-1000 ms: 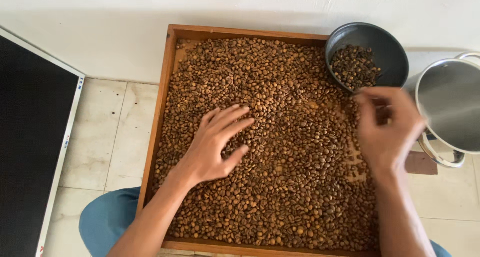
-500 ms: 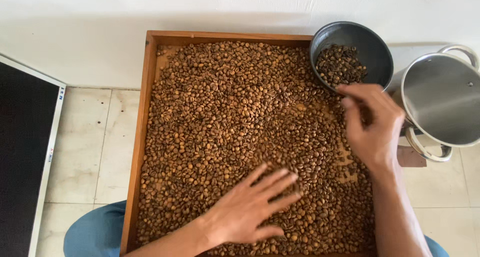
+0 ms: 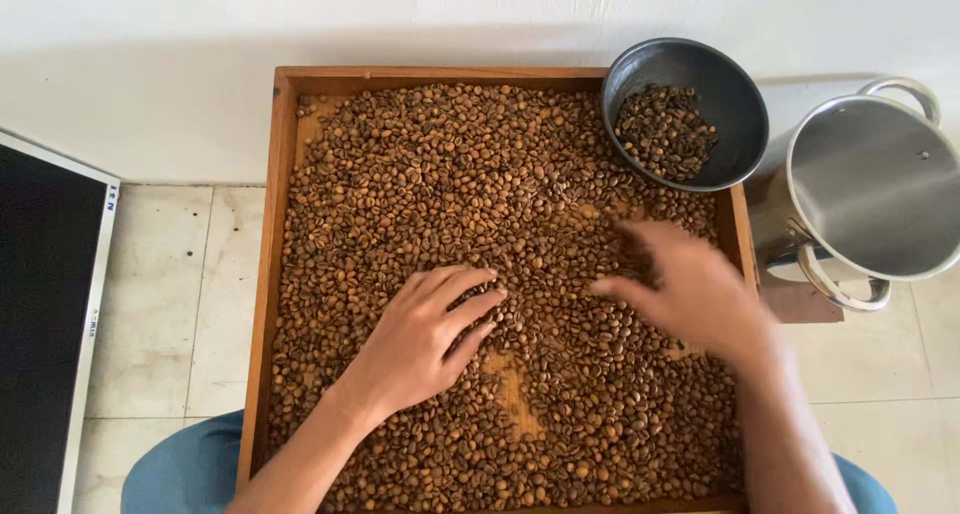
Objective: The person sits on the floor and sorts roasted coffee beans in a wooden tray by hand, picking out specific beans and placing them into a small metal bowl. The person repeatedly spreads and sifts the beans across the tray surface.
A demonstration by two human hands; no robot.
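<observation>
Both hands are lying on the coffee beans [image 3: 430, 174] filling the wooden tray [image 3: 282, 174]: I am seeing my left hand [image 3: 425, 339] flat, fingers slightly apart; my right hand [image 3: 690, 289], blurred, spreads loosely below the dark bowl [image 3: 725, 94].

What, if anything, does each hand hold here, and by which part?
The left hand lies flat with fingers spread on the coffee beans in the wooden tray, gripping nothing. The right hand is motion-blurred above the beans; whether it pinches any cannot be told.
</observation>
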